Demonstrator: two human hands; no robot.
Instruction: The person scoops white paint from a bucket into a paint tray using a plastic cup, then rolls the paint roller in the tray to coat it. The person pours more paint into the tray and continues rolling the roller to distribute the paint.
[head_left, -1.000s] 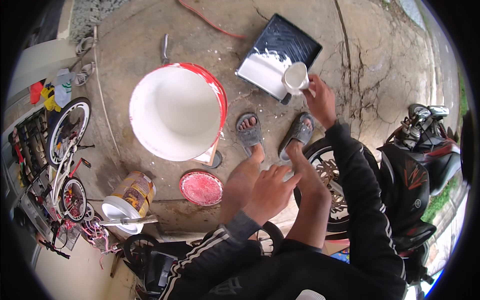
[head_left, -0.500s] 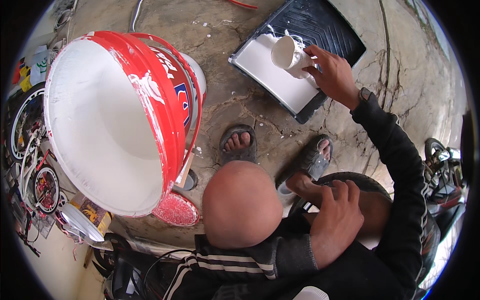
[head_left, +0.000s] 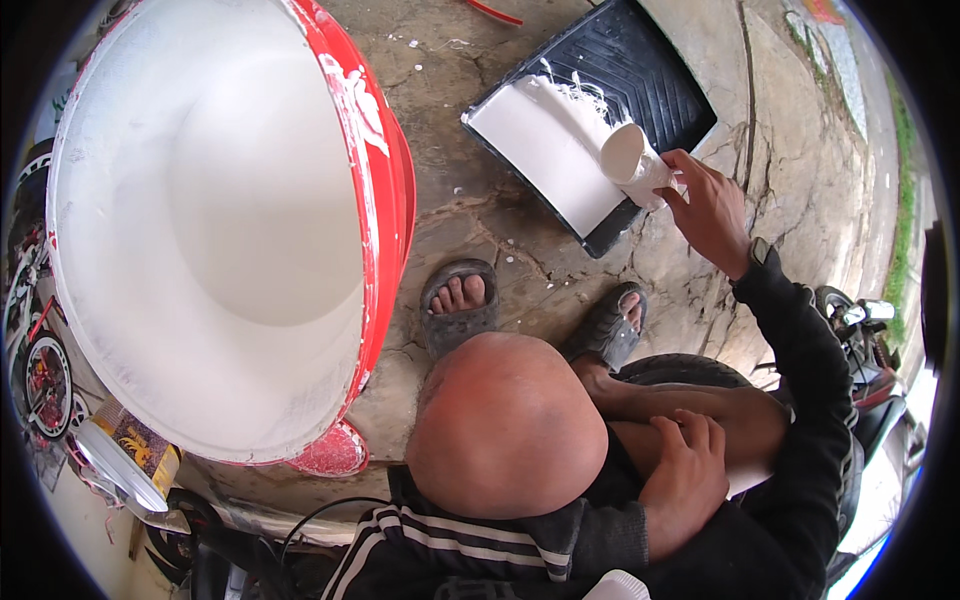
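My right hand (head_left: 715, 205) grips a small white cup (head_left: 630, 160), tipped on its side with its mouth facing the black paint tray (head_left: 650, 75). The cup hangs over the tray's near end, where white paint fills the lower half. My left hand (head_left: 685, 470) lies on my right leg, fingers loosely curled and holding nothing. My bare left knee (head_left: 505, 430) fills the middle of the view. A large red bucket (head_left: 385, 200) full of white paint stands close at the left.
My feet in dark sandals (head_left: 458, 305) stand on cracked concrete between bucket and tray. A red lid (head_left: 330, 455) and an open tin (head_left: 125, 450) lie under the bucket's near side. A small bicycle (head_left: 40, 380) is at far left, a motorbike (head_left: 860, 330) at right.
The view has dropped much closer to the bucket and my knee. My right hand has stayed over the tray and tipped the cup. My left hand has moved onto my right leg.
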